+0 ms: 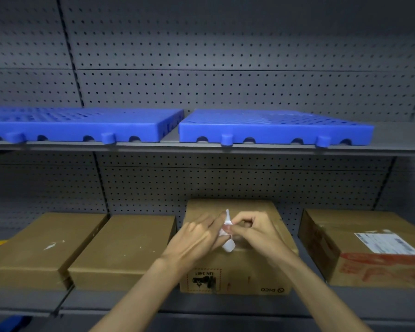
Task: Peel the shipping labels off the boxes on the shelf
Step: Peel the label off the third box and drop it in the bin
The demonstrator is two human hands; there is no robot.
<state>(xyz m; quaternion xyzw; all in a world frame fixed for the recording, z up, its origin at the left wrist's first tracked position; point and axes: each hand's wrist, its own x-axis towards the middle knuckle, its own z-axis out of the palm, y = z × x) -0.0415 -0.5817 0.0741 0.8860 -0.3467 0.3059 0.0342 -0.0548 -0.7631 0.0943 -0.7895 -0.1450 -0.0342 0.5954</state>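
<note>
Currently both hands meet over the top of the third box from the left on the lower shelf. Left hand: fingers extended and held close together, their tips touching a crumpled white label. Right hand: fingers curled, thumb and fingertips pinching the same label from the right. The label stands up from the box top between the two hands, folded on itself; cannot tell whether its lower end is attached to the cardboard.

This box carries a printed hazard mark and a logo on its near face, both upside down.

Left of it, two flat brown boxes lie side by side, touching; the far-left one shows small white scraps on its top. To the right, set apart, a fourth box carries a white shipping label flat on its top, above red print.

Upper shelf: two blue plastic grid tiles, just beside each other. Grey pegboard backs both shelves.
</note>
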